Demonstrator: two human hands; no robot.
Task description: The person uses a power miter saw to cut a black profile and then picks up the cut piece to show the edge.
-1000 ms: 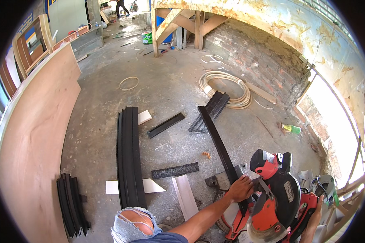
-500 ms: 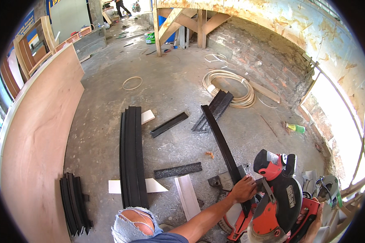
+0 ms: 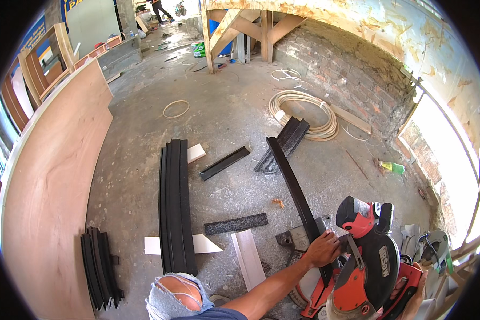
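Note:
A red and black miter saw (image 3: pixel 372 272) sits on the floor at the lower right. A long black strip (image 3: pixel 292 184) lies on its base and points away to the far left. My left hand (image 3: pixel 324 249) is closed over the strip close beside the saw head. My right hand (image 3: pixel 414 297) is wrapped round the saw's red and black handle (image 3: pixel 401 292), with fingers showing through the grip. The near end of the strip passes beside the lowered head, where the blade and its contact with the strip are hidden from me.
Long black strips (image 3: pixel 174 208) lie in a stack left of centre, with short ones (image 3: pixel 98 266) farther left. Offcuts (image 3: pixel 236 224) and a white board (image 3: pixel 248 258) lie between. A coiled hose (image 3: pixel 325 125), a green bottle (image 3: pixel 393 167) and a large wooden panel (image 3: pixel 48 176) surround the area.
The whole view has shifted slightly to the right. Both hands, the strip and the saw hold the same positions relative to each other.

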